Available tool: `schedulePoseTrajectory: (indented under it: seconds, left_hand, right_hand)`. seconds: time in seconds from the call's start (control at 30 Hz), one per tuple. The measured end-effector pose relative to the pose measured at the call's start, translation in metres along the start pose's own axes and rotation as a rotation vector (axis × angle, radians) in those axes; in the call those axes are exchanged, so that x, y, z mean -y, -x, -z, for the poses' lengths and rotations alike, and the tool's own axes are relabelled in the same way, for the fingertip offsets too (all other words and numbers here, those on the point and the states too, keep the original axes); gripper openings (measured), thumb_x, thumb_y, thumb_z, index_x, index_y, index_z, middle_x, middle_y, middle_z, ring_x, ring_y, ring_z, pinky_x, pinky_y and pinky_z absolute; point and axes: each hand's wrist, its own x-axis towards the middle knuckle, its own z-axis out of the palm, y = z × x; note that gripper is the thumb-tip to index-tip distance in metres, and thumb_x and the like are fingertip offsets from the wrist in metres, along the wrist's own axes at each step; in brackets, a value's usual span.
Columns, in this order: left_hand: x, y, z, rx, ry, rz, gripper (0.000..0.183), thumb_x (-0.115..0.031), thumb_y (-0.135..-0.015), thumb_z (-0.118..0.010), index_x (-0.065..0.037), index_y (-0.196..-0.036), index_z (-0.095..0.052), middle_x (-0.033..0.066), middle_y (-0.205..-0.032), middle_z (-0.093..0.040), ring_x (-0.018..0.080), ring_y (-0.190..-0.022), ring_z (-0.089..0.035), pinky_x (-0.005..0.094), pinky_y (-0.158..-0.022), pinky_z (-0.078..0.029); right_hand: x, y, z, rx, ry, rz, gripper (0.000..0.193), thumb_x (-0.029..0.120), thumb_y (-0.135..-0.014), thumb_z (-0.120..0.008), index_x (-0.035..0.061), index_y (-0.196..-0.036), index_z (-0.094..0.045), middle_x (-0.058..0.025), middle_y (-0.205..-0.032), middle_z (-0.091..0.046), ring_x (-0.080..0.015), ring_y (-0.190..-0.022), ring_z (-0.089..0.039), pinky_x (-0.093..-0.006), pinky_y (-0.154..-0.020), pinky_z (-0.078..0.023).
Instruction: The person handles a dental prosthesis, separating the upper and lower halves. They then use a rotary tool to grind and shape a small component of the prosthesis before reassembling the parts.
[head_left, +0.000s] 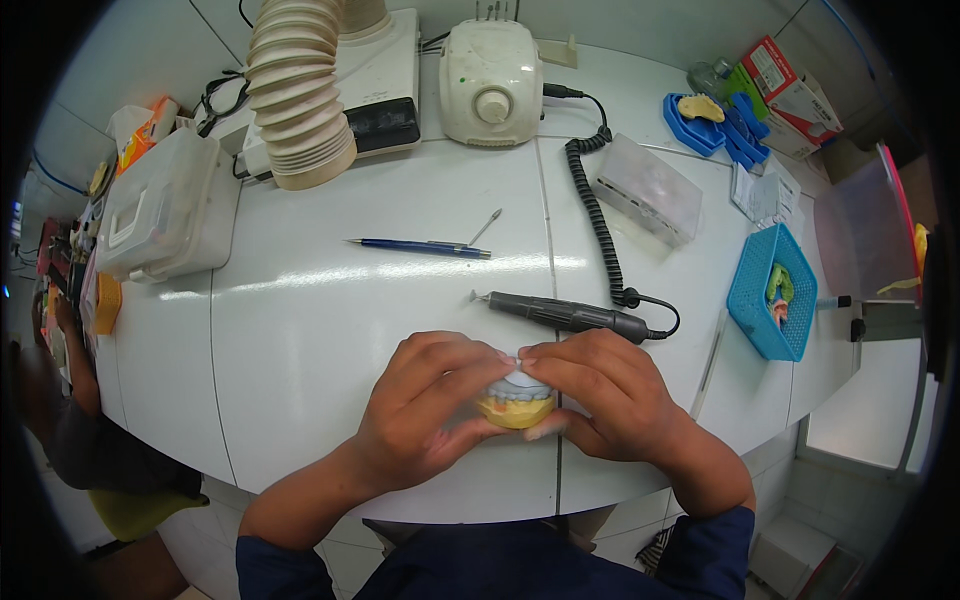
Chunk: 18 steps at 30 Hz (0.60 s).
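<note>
Between my two hands, just above the table's near part, is a dental model [516,408] with a yellow base and grey teeth. A whitish piece [522,378] lies over its top, partly covered by my fingers. My left hand [425,400] grips the model from the left, thumb low at the base and fingertips on top. From the right, my right hand [605,395] closes on it the same way. Just beyond them lies a dark handpiece [570,316] with a small disc at its tip. Farther off are a blue mechanical pencil [420,247] and a small bur [486,226].
A ribbed suction hose [300,100] hangs at the back left, beside a white control unit [491,85] whose coiled cord [590,200] runs to the handpiece. A clear box [648,190] and blue basket [770,290] stand right. Left are a plastic case [165,210] and another person's arm [80,360].
</note>
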Motion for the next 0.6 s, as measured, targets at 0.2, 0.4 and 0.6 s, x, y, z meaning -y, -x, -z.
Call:
schedulePoseTrajectory:
  seconds: [0.2, 0.4, 0.6]
  left_hand:
    - [-0.0018, -0.0012, 0.0001, 0.043, 0.047, 0.023, 0.056, -0.016, -0.075, -0.086, -0.002, -0.126, -0.066, 0.0131, -0.118, -0.065, 0.0319, -0.105, -0.063, 0.0419, -0.091, -0.052]
    - [-0.0046, -0.004, 0.0033, 0.108, 0.067, 0.035, 0.053, -0.014, -0.077, -0.088, 0.001, -0.123, -0.067, 0.0154, -0.117, -0.068, 0.0319, -0.106, -0.067, 0.0399, -0.091, -0.056]
    - [-0.0048, -0.0015, 0.0053, 0.137, 0.113, 0.064, 0.049, -0.008, -0.077, -0.086, 0.0, -0.121, -0.067, 0.0157, -0.121, -0.067, 0.0317, -0.112, -0.068, 0.0385, -0.095, -0.057]
  right_hand:
    - [0.0028, -0.0011, 0.0025, -0.006, 0.013, 0.004, 0.053, 0.027, -0.072, -0.087, -0.0013, -0.112, -0.066, -0.0131, -0.101, -0.071, -0.0262, -0.081, -0.067, -0.0357, -0.071, -0.054]
    - [0.0044, -0.0018, 0.0048, -0.012, 0.055, 0.02, 0.052, 0.033, -0.071, -0.087, 0.0011, -0.107, -0.067, -0.0101, -0.095, -0.069, -0.0249, -0.076, -0.065, -0.0341, -0.066, -0.051]
    - [0.0022, 0.0003, 0.0034, -0.024, 0.045, 0.042, 0.055, 0.038, -0.07, -0.087, 0.0026, -0.107, -0.068, -0.0085, -0.093, -0.069, -0.024, -0.075, -0.064, -0.0335, -0.064, -0.049]
